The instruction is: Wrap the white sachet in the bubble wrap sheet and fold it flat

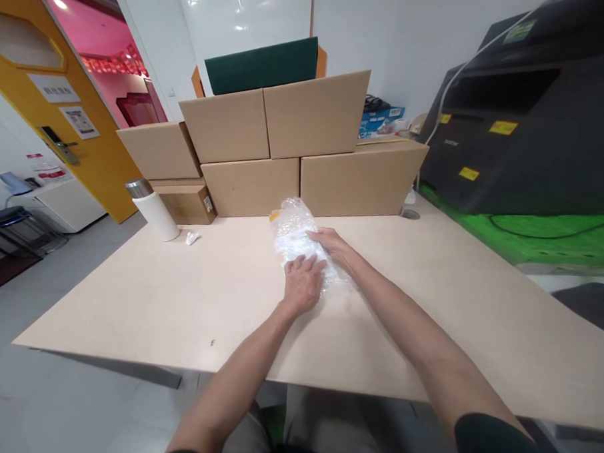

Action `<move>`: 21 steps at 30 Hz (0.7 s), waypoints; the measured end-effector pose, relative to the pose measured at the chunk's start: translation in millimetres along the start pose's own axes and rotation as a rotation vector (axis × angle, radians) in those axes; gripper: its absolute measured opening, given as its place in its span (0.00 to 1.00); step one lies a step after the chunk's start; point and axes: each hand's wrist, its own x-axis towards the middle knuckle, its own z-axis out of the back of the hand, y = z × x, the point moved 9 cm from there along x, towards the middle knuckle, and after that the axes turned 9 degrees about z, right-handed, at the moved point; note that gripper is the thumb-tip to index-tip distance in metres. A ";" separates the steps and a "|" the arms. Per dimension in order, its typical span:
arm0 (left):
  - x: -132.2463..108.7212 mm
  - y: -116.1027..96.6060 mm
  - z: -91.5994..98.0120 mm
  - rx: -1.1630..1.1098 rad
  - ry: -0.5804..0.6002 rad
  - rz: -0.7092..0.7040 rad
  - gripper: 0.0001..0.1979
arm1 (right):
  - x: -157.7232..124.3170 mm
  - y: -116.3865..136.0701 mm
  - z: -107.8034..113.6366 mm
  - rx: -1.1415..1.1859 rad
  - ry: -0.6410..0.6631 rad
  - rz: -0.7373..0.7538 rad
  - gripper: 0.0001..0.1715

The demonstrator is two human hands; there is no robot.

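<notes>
A clear bubble wrap bundle (296, 219) lies on the table in front of me, with something whitish inside that I cannot make out. A yellow-orange bit shows at its upper left edge. My left hand (304, 281) presses on the near part of the wrap, fingers spread and lying over it. On the right side of the bundle, my right hand (332, 244) grips the wrap's edge, its fingers close together. Loose wrap sticks out beneath both hands, towards the right.
Stacked cardboard boxes (248, 187) line the back of the table (143, 300), a dark green box (263, 66) on top. At the left stand a white flask (157, 215) and a crumpled white scrap (192, 238). A large black printer (526, 136) sits on a green base at right.
</notes>
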 end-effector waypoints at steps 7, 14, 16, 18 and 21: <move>-7.3 18.0 56.3 0.023 -0.270 0.105 0.36 | -40.2 38.2 -5.7 0.003 0.028 0.134 0.16; -21.7 46.6 108.5 -0.499 0.098 0.018 0.48 | -114.7 88.6 -38.5 -0.020 0.248 0.297 0.23; -31.1 45.8 112.4 -0.815 0.260 0.008 0.47 | -119.4 94.8 -41.1 0.022 0.187 0.341 0.25; -35.1 51.4 114.8 -1.047 0.314 0.078 0.43 | -115.1 91.5 -43.4 0.073 0.127 0.343 0.27; -30.7 66.6 110.1 -1.190 0.327 0.189 0.37 | -98.6 74.3 -43.3 0.030 0.045 0.328 0.29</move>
